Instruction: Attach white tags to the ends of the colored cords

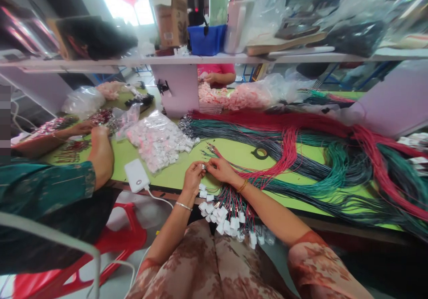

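Pinched between the fingers of my left hand point(194, 177) is a small white connector point(203, 167). My right hand point(220, 170) meets it from the right, fingers closed at the connector; what they grip is too small to make out. Below my hands, wires ending in white connectors point(219, 214) hang over the table edge towards my lap. Loose wire ends point(211, 148) lie just beyond my right hand. Long bundles of red wires point(289, 151), green wires point(337, 165) and black wires point(277, 158) stretch across the green table point(234, 146) to the right.
A bag of white connectors point(157, 140), a white power bank point(136, 175) with a cable and a tape roll point(260, 153) lie on the table. At left a co-worker's hands point(82, 128) handle small parts. A shelf point(133, 61) crosses above; another person point(219, 73) sits opposite.
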`<state>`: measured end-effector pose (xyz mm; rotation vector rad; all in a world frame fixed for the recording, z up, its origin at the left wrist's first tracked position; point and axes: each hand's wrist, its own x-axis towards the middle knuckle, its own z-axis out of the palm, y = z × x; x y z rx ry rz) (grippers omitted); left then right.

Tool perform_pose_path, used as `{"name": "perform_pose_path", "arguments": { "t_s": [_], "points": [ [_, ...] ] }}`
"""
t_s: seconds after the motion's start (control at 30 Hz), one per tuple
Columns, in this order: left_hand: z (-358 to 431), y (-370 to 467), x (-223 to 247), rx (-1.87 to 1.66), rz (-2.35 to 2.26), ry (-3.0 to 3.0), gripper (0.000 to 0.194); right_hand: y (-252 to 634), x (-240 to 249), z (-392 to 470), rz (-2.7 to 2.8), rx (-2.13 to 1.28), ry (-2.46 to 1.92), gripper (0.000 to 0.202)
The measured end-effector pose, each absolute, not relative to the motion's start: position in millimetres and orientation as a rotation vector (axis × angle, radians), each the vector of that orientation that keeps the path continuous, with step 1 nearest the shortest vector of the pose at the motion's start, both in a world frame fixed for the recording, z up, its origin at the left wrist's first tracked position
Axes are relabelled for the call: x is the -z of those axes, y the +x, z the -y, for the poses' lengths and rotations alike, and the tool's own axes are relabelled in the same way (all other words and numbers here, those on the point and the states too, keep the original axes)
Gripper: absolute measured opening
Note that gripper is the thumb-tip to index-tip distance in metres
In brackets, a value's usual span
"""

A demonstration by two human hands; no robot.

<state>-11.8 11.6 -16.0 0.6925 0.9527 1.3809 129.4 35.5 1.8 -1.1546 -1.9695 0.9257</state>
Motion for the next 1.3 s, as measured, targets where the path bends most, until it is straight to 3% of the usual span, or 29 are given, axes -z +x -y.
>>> {"name": "perform_pose_path", "arguments": {
  "t_s": [0.27,0.43,0.57,0.8,1.1,1.3],
  "points": [
    [-10,-11,13,-1.388,-0.965,0.704,0.030,144,-9,-60,2.015,-0.893,-1.175,0.027],
    [-14,-10,12,-1.359,-0.927,0.697,0.032,162,-10,-91,1.994,-0.502,-1.736,0.023],
    [-17,-10,15,-1.326,-0.919,0.658,0.036,161,-2,-94,2.038,-0.471,-1.845,0.026],
    [-15,-11,16,-1.321,-0.910,0.662,0.035,169,-1,-90,1.905,-0.466,-1.622,0.018],
    [-13,-13,19,-1.332,-0.862,0.680,0.031,147,-20,-74,1.724,-0.836,-1.118,0.020],
    [-14,-13,17,-1.364,-0.825,0.634,0.031,138,-19,-56,1.837,-0.979,-1.090,0.020]
  ]
}}
